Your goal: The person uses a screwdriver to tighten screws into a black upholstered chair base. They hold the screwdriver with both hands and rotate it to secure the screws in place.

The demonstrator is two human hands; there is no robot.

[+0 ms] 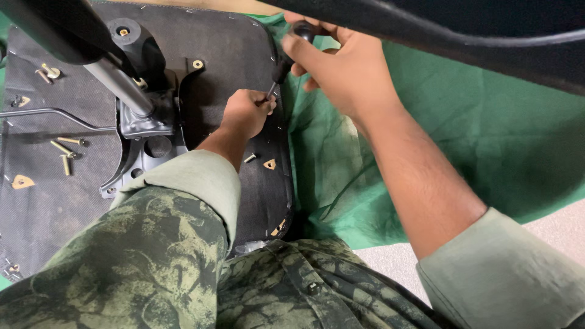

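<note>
Green cloth [463, 140] lies under the upturned black fabric-covered chair seat base [237, 49].
Loose brass bolts [64, 152] lie at left; your left hand [247, 113] pinches the tip of the black-handled screwdriver [286, 58] against the seat's edge, your right hand [341, 67] clenched around its handle.

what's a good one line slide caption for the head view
Right hand drives a screwdriver into the upturned chair seat while the left hand steadies its tip.
</note>
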